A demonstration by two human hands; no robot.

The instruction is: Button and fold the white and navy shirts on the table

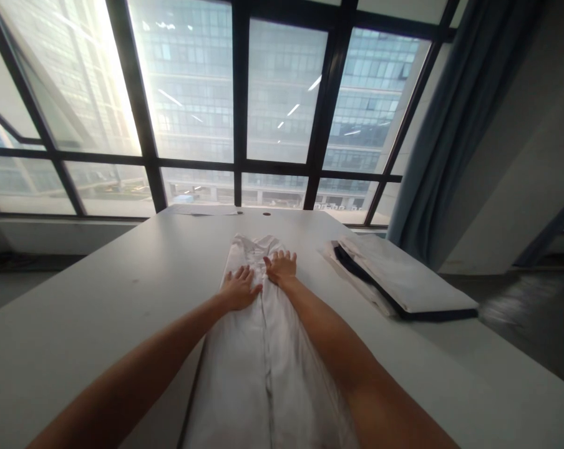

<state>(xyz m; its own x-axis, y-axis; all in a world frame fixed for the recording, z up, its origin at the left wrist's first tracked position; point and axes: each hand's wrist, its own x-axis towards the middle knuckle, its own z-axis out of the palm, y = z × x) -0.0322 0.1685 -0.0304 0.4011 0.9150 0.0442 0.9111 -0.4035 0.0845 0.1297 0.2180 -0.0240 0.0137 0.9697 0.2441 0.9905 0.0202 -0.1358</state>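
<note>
A long white garment (258,349) lies folded lengthwise down the middle of a white table (99,312), running away from me. My left hand (239,287) lies flat on the cloth, fingers spread, left of its centre seam. My right hand (281,267) presses flat on it a little farther out, right of the seam. Both palms face down and neither hand grips anything. The garment's far end (254,244) is rumpled just beyond my fingertips.
A stack of folded white and dark cloth (398,280) sits on the table to the right. A sheet of paper (202,211) and a small dark spot (266,214) lie near the far edge. Large windows stand behind, with a blue curtain (455,125) at right.
</note>
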